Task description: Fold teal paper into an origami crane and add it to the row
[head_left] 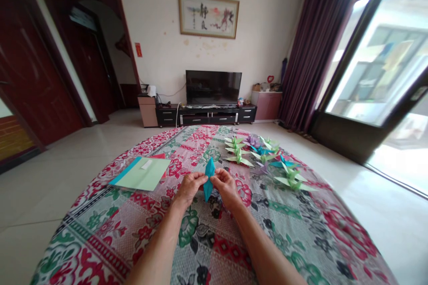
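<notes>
Forearms (155,245) nearest; L hand (191,185) & R hand (228,187) pinch blue paper (208,186); white label (146,164) illegible; framed pic (210,16) w/ Chinese chars (202,11)

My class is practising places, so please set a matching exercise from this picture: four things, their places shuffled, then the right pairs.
1. Blue folded paper piece
2. Pale green flat paper sheet
3. Green, blue and purple winged paper figures
4. Black flat-screen television

A. On the low black drawer cabinet
B. Pinched between the left hand and right hand
C. On the red-and-green floral cloth, right of both hands
D. Over that cloth, left of both hands

Pairs: 1-B, 2-D, 3-C, 4-A
</notes>
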Demonstrator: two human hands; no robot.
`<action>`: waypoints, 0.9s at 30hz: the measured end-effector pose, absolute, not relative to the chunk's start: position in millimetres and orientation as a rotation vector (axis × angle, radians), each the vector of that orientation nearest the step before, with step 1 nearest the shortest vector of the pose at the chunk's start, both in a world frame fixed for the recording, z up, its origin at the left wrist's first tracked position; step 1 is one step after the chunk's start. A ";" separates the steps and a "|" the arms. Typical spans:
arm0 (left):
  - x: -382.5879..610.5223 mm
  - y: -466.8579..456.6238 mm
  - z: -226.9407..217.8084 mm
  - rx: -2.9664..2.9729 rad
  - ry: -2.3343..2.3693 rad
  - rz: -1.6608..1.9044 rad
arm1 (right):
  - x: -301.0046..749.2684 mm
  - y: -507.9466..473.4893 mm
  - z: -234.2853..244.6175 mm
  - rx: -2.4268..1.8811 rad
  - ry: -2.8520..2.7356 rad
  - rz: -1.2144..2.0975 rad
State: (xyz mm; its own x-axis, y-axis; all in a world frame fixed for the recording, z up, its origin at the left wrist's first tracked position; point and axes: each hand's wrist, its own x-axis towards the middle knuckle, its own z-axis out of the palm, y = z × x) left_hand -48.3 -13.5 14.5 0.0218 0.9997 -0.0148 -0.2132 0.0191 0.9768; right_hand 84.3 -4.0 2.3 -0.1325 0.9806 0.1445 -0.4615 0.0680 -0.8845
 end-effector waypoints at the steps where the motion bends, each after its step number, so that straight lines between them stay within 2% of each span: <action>1: -47.9 -13.4 14.4 1.052 1.062 1.287 | 84.3 -5.0 2.8 -0.691 -1.019 1.441; 15: -47.9 -15.0 17.2 1.099 1.103 1.296 | 85.4 -4.5 3.0 -0.652 -1.005 1.519; 27: -44.7 -16.3 21.5 1.178 1.073 1.357 | 82.4 -5.9 5.2 -0.704 -0.999 1.449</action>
State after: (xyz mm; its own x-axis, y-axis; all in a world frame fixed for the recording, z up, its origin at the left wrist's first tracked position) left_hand -44.7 -16.3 21.5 -0.0243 0.9944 0.1027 -0.1297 -0.1050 0.9860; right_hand 82.4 -5.9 5.2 -0.1374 0.9826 0.1249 -0.4660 0.0471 -0.8835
